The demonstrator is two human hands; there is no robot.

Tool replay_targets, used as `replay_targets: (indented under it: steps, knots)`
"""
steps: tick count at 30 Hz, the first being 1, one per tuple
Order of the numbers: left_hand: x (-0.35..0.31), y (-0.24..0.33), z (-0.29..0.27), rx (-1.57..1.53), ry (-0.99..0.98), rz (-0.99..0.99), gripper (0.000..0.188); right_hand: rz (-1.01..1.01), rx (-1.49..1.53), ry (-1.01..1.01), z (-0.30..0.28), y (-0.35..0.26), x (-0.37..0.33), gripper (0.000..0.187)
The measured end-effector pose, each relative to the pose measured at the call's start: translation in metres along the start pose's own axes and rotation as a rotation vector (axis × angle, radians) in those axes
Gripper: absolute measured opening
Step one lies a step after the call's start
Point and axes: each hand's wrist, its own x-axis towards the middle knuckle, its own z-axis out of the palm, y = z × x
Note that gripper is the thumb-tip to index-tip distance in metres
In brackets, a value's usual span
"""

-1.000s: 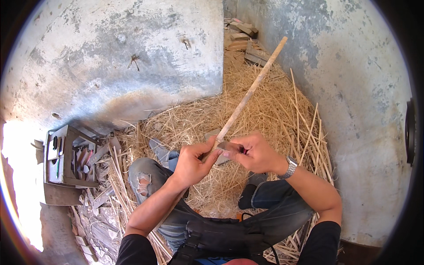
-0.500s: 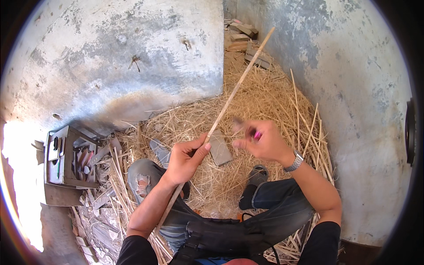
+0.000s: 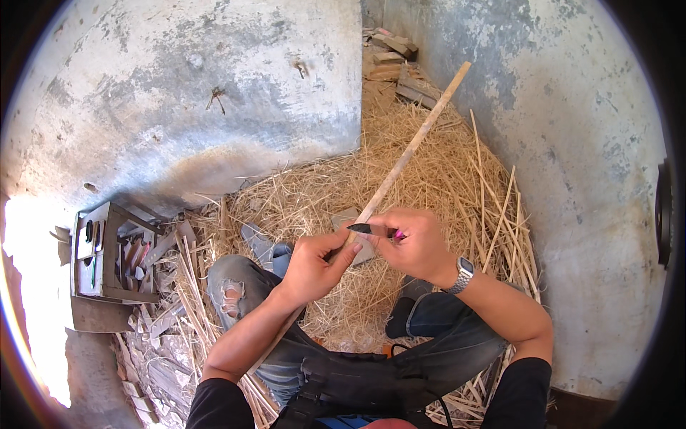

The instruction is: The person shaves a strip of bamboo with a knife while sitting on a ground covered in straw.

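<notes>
Room: walled corner, left wall (image 3: pixel 214 93) and right wall (image 3: pixel 593 214) whitewashed, worn, patched with grey; floor under a thick litter of straw-coloured shavings (image 3: pixel 436 179).

Far left: one small wooden cabinet (image 3: pixel 107 229), open-fronted, mixed pieces inside; a slim green item (image 3: pixel 93 272) on its side.

Left of centre: blue-grey jeans (image 3: pixel 250 275), left knee torn, the person seated low with legs bent.

Centre: left hand (image 3: pixel 318 261), closed around one long pale strip (image 3: pixel 411 150), thumb laid along it. Strip runs aslant, lower end passing beneath the left forearm, upper end raised toward the far corner. Beyond the hands, one flat grey block (image 3: pixel 366 252) on the shavings, partly covered from view.

Far corner: wooden or brick pieces (image 3: pixel 396 46), stacked loosely; material uncertain.

Right of centre: right hand (image 3: pixel 414 239), fingers curled on a small tool with dark blade (image 3: pixel 361 228) and a pink part (image 3: pixel 398 234) showing in the grip; blade at the strip, just beside the left fingers. Silver wristwatch (image 3: pixel 463 275) on that wrist.

Right: several long, thin lengths (image 3: pixel 501 214), lying near the wall. Far right edge: one dark, rounded object (image 3: pixel 663 214), kind unclear.
</notes>
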Motion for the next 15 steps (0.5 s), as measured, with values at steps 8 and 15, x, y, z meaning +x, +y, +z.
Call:
replay_targets:
  steps: [8,15]
  knots:
    - [-0.002,-0.005,0.0,0.158,-0.031,0.057,0.021,0.004,0.078,-0.112,0.004,0.012,-0.002,0.006]
    - [0.003,-0.005,-0.011,-0.032,0.114,-0.108,0.037,0.121,0.349,-0.451,-0.003,-0.008,-0.007,0.008]
